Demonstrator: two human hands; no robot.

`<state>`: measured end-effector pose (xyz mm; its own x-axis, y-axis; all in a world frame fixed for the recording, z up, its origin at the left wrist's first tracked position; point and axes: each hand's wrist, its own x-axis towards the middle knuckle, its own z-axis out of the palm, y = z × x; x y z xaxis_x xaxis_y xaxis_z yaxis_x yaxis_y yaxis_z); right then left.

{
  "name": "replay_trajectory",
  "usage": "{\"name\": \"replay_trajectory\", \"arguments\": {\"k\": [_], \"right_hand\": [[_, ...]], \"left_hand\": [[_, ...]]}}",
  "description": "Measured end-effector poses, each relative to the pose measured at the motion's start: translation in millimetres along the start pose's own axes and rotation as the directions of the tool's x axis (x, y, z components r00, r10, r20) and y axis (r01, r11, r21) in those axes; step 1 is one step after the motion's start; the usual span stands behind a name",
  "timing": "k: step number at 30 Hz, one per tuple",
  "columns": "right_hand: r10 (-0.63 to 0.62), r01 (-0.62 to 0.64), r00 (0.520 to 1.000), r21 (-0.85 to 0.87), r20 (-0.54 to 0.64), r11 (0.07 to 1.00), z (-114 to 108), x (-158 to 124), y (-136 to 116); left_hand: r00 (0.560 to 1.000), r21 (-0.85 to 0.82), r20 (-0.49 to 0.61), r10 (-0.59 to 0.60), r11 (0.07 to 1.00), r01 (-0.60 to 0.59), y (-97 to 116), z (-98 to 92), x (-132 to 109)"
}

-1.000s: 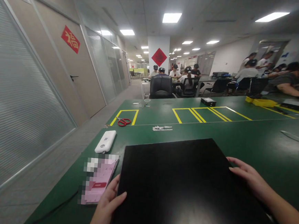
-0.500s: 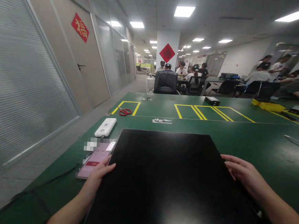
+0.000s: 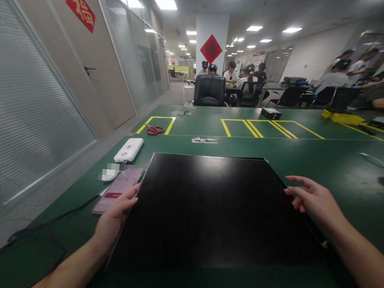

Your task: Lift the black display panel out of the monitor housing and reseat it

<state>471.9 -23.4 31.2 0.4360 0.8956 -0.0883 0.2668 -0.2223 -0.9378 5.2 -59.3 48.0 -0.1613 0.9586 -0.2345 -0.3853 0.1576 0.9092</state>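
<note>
A large flat black screen panel (image 3: 203, 211) lies in front of me over the green table, its surface glossy with a light reflection near the far edge. My left hand (image 3: 116, 211) grips its left edge, thumb on top and fingers partly hidden along the side. By the right edge is my right hand (image 3: 312, 198), index finger stretched out and the others loosely bent; its fingertips are at or just off the edge, and nothing shows in them. A dark strip with a pale tip shows beyond the panel's right side, and a dark corner peeks out behind its far right.
Left of the panel lie a phone (image 3: 120, 191) with a lit screen, a white power bank (image 3: 129, 150) and a black cable. Farther off are red scissors (image 3: 155, 131), white scraps (image 3: 204, 140), a black box (image 3: 270, 113) and a yellow tray (image 3: 343, 118). People sit beyond the table.
The right hand has loosened, its index finger lifting from the panel's edge. The panel has shifted slightly, uncovering a dark corner at the far right. The camera has tilted down.
</note>
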Motion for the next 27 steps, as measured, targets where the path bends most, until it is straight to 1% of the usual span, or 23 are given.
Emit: {"name": "replay_trajectory", "arguments": {"k": [2, 4, 7, 9, 12, 16, 18, 20, 23, 25, 27], "right_hand": [[-0.006, 0.006, 1.0, 0.005, -0.015, 1.0, 0, 2, 3], [-0.005, 0.008, 0.999, 0.059, -0.047, 0.998, 1, 5, 6], [0.02, 0.004, 0.994, 0.214, -0.109, 0.977, 6, 8, 9], [0.047, -0.007, 0.992, 0.319, -0.117, 0.948, 10, 8, 9], [0.044, -0.014, 0.996, 0.378, -0.072, 0.926, 14, 4, 4], [0.01, -0.003, 1.0, 0.317, -0.02, 0.948, 16, -6, -5], [-0.007, 0.016, 0.999, 0.287, -0.032, 0.958, 16, -10, -8], [-0.017, 0.028, 0.999, 0.277, -0.044, 0.961, 15, -13, -10], [0.009, 0.002, 0.999, 0.295, -0.036, 0.956, 15, -16, -15], [0.037, -0.03, 0.999, 0.305, -0.019, 0.952, 15, -18, -18], [0.058, -0.055, 0.998, 0.31, 0.001, 0.949, 15, -20, -20]], "left_hand": [[0.999, -0.003, 0.046, -0.018, 1.0, 0.018, -1, 1.0, -2], [0.996, 0.017, 0.09, -0.016, 1.0, 0.015, -4, 1.0, -3], [0.994, 0.045, 0.111, -0.005, 0.999, 0.0, -7, 2.0, -3], [0.994, 0.058, 0.103, 0.027, 0.998, -0.033, -7, 4.1, -4], [0.993, 0.085, 0.063, 0.101, 0.991, -0.106, -2, 7.1, -4], [0.985, 0.11, -0.007, 0.17, 0.979, -0.168, 5, 3.7, 2], [0.989, 0.087, -0.046, 0.138, 0.987, -0.134, 7, -1.3, 5], [0.996, 0.048, -0.064, 0.06, 0.997, -0.057, 7, -6.9, 8], [0.992, -0.021, -0.123, -0.032, 0.999, 0.03, 7, -13.3, 11], [0.982, -0.068, -0.185, -0.042, 0.997, 0.03, 7, -13.7, 13], [0.971, -0.101, -0.238, -0.037, 0.995, 0.013, 9, -9.6, 12]]}}
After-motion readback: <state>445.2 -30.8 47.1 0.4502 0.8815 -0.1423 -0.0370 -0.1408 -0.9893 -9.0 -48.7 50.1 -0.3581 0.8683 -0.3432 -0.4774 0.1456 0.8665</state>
